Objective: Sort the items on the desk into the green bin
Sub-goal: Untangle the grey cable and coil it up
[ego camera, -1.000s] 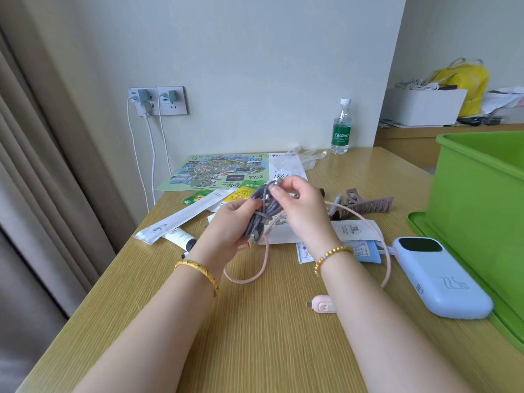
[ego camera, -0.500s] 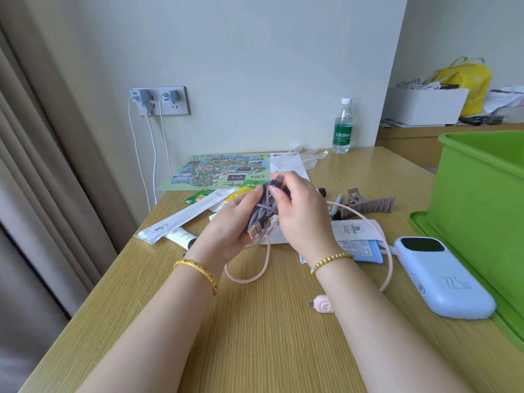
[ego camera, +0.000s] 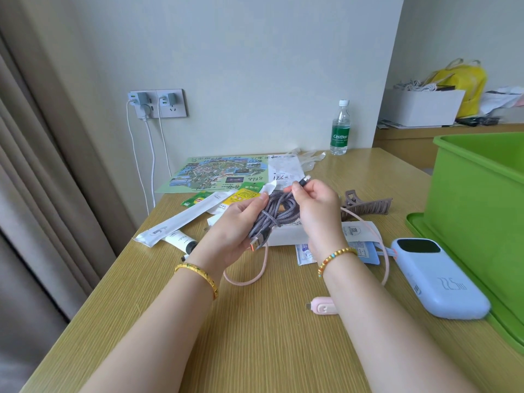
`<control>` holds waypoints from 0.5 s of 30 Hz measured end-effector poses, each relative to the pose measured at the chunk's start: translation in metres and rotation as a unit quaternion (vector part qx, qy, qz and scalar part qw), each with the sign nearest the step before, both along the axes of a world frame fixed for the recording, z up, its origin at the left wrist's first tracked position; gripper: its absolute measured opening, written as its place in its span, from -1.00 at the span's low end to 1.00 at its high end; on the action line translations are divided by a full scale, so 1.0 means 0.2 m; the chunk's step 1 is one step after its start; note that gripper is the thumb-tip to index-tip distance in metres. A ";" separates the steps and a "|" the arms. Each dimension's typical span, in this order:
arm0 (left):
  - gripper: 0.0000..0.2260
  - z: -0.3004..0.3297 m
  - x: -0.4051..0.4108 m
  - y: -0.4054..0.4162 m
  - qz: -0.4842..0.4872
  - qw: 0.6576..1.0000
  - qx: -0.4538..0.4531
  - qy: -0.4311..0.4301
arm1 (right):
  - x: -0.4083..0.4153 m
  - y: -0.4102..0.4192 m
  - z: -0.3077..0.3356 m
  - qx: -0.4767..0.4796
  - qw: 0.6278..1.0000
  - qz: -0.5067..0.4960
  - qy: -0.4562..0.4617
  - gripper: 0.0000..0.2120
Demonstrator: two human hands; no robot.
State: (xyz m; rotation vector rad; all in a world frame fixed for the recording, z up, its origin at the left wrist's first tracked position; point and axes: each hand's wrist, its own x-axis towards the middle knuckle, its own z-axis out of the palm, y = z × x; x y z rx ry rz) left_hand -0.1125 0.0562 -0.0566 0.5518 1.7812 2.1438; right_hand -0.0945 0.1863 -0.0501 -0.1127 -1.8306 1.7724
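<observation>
A coiled grey braided cable (ego camera: 273, 218) hangs above the middle of the desk between both hands. My left hand (ego camera: 232, 231) holds the coil from the left, its orange-tipped plug sticking out below the palm. My right hand (ego camera: 316, 211) pinches the cable's free end, whose dark plug points up and left. The green bin (ego camera: 482, 199) stands at the right edge on its green lid. On the desk lie a pink cable (ego camera: 249, 276), a light blue power bank (ego camera: 436, 282), a brown hair claw (ego camera: 368, 205), a map (ego camera: 218, 174) and several packets and papers.
A water bottle (ego camera: 340, 129) stands at the desk's far edge by the wall. Two chargers with white cords hang from the wall socket (ego camera: 157, 103) at the left. A curtain runs down the left side. A white box and yellow bag sit on a shelf behind.
My right hand has drawn the cable's free end out and up to the right. The coil has loosened a little, and my left hand has tilted outward.
</observation>
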 end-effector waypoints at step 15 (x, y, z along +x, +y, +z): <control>-0.77 -0.02 0.04 0.07 0.215 0.973 0.017 0.078 | 0.03 -0.02 -0.02 0.065 0.979 0.144 -0.132 -0.65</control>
